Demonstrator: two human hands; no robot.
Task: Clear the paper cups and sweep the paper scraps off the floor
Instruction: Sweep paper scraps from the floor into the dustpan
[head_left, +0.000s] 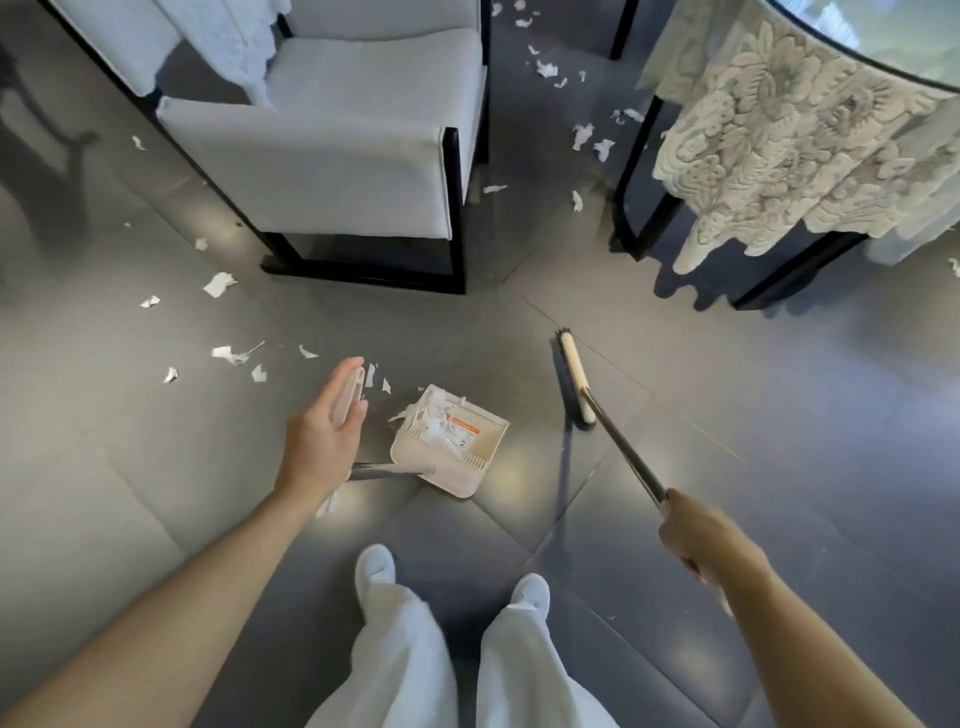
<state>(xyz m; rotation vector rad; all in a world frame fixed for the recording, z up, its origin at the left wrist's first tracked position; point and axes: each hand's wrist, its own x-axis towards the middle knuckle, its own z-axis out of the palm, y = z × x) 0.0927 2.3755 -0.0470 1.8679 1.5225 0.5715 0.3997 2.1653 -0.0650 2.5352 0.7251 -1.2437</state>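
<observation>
White torn paper scraps (228, 354) are strewn over the grey floor (779, 415) beyond the left hand (322, 431), by which the cream plastic dustpan (454, 480) is held at its handle, while the black-bristled broom (574, 379) is gripped by the right hand (696, 535).

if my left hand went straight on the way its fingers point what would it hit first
Probably the armchair's black base frame; the left hand points there, passing above small paper scraps on the floor, though depth is unclear.

Under you runs a floor (779, 415) of large grey tiles, glossy enough to throw back soft patches of light. Ahead on your left stands a pale grey armchair (332, 156) on a black frame. To your right, a black-legged table (893, 31) is draped in a cream lace cloth (789, 145).
</observation>
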